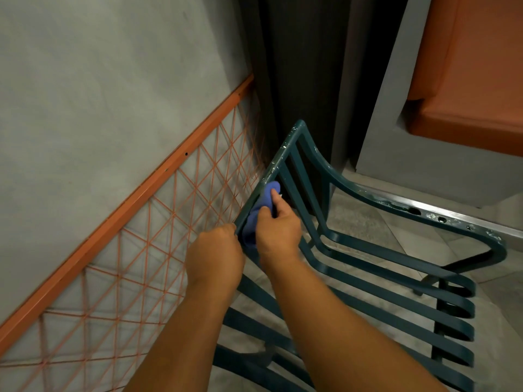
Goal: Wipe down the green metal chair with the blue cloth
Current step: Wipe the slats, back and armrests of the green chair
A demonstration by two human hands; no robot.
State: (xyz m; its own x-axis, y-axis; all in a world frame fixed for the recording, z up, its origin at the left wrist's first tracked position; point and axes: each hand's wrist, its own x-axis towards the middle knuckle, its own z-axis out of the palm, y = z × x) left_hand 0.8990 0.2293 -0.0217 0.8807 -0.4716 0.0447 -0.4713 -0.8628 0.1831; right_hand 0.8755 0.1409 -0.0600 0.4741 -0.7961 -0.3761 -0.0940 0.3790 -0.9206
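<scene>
The green metal chair (376,267) with slatted seat and back stands in front of me, its paint chipped along the top rail and right armrest. The blue cloth (261,210) is pressed against the top rail of the chair back. My right hand (278,229) grips the cloth, with thumb and forefinger stretched along it. Just left of it, my left hand (216,254) is closed around the same rail at the lower end of the cloth. The rail under both hands is hidden.
An orange metal frame with a wire grid (135,250) leans on the grey wall at the left, close to the chair back. A dark curtain (297,80) hangs behind. A grey bench base with orange cushions (467,80) stands at the right. The floor is grey tile.
</scene>
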